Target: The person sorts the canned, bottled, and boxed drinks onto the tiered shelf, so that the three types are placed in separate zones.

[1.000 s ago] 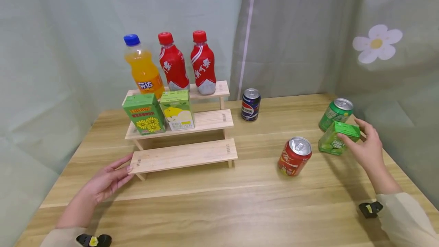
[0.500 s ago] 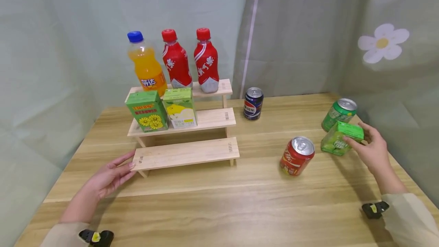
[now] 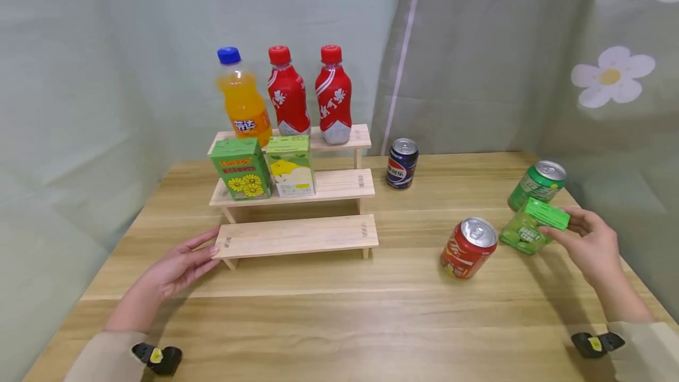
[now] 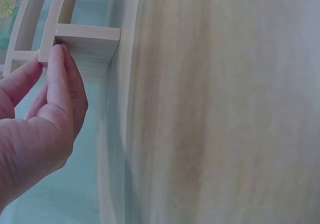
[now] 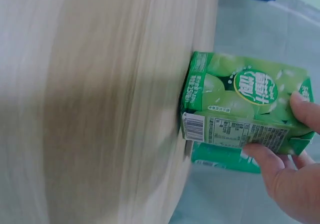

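Note:
In the head view my left hand (image 3: 177,267) pinches the left end of the lowest step of a wooden tiered rack (image 3: 297,236). The left wrist view shows the thumb on one face of the plank (image 4: 48,39) and fingers on the other. At the far right, my right hand (image 3: 594,246) grips a green juice box (image 3: 530,231) by its upper part, thumb on one side and fingers on the other. The box leans slightly; whether its base touches the table cannot be told. Right behind it stands a green soda can (image 3: 537,184). The right wrist view shows the box's printed sides.
A red cola can (image 3: 469,249) stands left of the right hand, a dark blue Pepsi can (image 3: 402,164) farther back. The rack's middle step bears two juice cartons (image 3: 290,170). An orange soda bottle (image 3: 244,102) and two red bottles (image 3: 334,96) stand on top. Curtains (image 3: 477,63) border the table.
The head view has shifted, so the scene sits farther right in it. The green juice box tilts a little more in my right hand. My left hand keeps its place on the rack.

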### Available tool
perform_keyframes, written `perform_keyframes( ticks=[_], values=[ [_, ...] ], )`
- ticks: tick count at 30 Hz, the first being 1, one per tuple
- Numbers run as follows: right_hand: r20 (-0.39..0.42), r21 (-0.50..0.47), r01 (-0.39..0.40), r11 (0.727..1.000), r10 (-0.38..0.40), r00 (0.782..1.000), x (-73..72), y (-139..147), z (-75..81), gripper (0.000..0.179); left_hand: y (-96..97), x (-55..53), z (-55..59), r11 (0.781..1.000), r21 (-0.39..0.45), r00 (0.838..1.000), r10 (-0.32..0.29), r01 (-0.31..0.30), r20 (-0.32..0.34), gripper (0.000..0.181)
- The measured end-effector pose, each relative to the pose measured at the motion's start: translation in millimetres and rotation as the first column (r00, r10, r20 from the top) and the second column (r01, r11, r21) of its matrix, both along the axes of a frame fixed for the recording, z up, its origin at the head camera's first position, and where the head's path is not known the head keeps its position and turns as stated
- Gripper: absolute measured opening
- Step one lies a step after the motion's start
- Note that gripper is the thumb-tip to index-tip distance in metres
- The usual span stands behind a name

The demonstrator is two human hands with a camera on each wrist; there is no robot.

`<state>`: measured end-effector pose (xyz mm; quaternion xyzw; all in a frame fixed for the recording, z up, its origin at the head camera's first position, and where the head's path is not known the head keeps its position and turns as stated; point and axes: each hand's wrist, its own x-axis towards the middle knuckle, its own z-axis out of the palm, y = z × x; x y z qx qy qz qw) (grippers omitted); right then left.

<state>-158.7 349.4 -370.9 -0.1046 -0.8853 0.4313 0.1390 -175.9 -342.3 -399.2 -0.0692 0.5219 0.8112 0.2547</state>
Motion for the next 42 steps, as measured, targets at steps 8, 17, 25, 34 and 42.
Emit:
perform_keyframes(
  ticks=[8, 17, 25, 34, 42],
  values=[
    [-0.024, 0.03, 0.032, 0.999, -0.031, 0.999, -2.9, -13.7, 17.8, 0.037, 2.4, -1.6, 1.8, 1.0, -0.025, 1.0, -0.006, 0.007, 0.013, 0.04],
    [-0.123, -0.113, -0.039, 0.993, 0.025, 0.992, -11.8, -49.1, 58.0, 0.037, 0.1, -6.0, 4.0, 0.999, -0.045, 1.0, -0.015, 0.015, -0.001, 0.039],
    [-0.167, -0.124, -0.104, 0.987, 0.083, 0.982, -20.1, -88.0, 85.5, 0.038, 1.9, -4.4, 5.0, 0.997, -0.078, 1.0, -0.008, 0.009, 0.004, 0.038],
    [-0.195, -0.069, -0.198, 0.978, 0.182, 0.964, -35.3, -141.4, 110.0, 0.047, 1.7, -2.8, 1.0, 0.995, -0.103, 1.0, 0.003, -0.003, 0.003, 0.037],
    [-0.189, -0.077, -0.307, 0.949, 0.288, 0.939, -50.1, -180.6, 118.5, 0.05, 3.4, -3.9, 3.4, 0.995, -0.098, 1.0, -0.011, 0.01, -0.011, 0.038]
  ],
)
